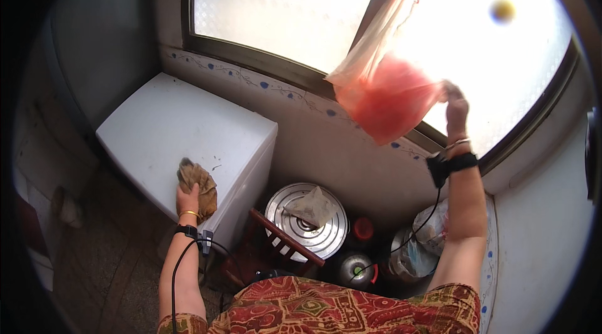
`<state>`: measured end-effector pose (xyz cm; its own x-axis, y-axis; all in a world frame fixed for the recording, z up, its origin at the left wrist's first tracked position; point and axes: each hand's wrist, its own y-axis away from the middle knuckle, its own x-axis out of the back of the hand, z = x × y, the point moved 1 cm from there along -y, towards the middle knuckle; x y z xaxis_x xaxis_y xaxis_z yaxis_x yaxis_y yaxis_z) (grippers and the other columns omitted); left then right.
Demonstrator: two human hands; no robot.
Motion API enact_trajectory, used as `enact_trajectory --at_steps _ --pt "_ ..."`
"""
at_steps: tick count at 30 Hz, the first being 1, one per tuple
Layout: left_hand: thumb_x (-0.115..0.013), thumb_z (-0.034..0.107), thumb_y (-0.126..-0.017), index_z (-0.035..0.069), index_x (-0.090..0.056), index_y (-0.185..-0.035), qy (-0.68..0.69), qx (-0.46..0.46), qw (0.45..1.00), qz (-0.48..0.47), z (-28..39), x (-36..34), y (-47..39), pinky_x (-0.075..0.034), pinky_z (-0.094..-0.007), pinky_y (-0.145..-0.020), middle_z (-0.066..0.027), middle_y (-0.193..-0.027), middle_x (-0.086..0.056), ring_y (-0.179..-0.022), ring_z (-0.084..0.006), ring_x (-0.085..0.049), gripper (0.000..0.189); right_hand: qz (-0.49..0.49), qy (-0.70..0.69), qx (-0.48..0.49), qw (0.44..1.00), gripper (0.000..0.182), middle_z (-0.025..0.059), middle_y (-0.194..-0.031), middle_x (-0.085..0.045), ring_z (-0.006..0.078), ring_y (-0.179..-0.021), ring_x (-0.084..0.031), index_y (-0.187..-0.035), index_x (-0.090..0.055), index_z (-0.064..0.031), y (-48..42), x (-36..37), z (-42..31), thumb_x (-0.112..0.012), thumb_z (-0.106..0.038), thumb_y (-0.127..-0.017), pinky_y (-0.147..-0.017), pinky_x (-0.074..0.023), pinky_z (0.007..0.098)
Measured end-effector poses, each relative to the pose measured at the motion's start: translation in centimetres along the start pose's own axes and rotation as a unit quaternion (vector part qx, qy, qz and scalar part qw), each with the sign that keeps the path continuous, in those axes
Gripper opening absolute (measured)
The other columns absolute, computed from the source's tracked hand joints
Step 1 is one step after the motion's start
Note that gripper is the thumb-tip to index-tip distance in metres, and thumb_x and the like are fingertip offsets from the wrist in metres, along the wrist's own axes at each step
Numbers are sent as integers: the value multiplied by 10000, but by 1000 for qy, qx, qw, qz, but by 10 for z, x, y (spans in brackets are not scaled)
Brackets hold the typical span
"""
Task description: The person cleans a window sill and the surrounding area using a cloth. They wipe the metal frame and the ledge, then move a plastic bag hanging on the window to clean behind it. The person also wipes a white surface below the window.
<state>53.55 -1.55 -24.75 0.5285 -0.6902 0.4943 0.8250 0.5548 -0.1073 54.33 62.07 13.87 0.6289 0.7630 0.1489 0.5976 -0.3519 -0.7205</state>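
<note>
My left hand (188, 202) grips a crumpled brown cloth (201, 188) over the near part of a white appliance's flat top (188, 118). Small dark crumbs lie on that top just right of the cloth. My right hand (455, 101) is raised in front of the window and pinches the right edge of a red and whitish plastic bag (390, 94). The bag hangs by its tied top from the window frame, with something red and bulky inside. Both wrists wear a black strap with a small device and a cable.
Below the window stand a round metal lid (305, 221) with a small plastic bag on it, a dark red wooden chair (287, 237), a metal kettle or flask (357, 270) and stuffed plastic bags (423, 249). The window frame (263, 63) runs above a tiled wall.
</note>
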Motion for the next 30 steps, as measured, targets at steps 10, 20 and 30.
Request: enact_trajectory --at_steps 10,20,30 --pt "-683 378 -742 -1 -485 -1181 5 -2 1000 -17 11 1 6 -431 -415 -880 -218 -1124 -577 -1044 -380 -537 613 -62 150 -10 987 273 68 -826 -623 123 -661 -565 -995 -627 7 -90 74 -43 -560 -242 -907 -648 -466 216" --pt "-684 364 -746 -6 -475 -1200 -1 -1 1000 -15 14 6 4 -435 -397 -881 -214 -1122 -581 -1041 -366 -546 622 24 49 -14 998 247 36 -775 -615 108 -660 -567 -976 -624 8 -107 102 -70 -525 -212 -925 -597 -477 208" --pt "-691 361 -738 16 -493 -1173 3 -23 1000 -6 27 3 15 -441 -415 -859 -212 -1097 -590 -1022 -371 -551 589 -69 622 -74 776 320 179 -844 -664 331 -827 -631 -875 -680 -20 -76 170 -4 -521 -297 -855 -762 -481 385"
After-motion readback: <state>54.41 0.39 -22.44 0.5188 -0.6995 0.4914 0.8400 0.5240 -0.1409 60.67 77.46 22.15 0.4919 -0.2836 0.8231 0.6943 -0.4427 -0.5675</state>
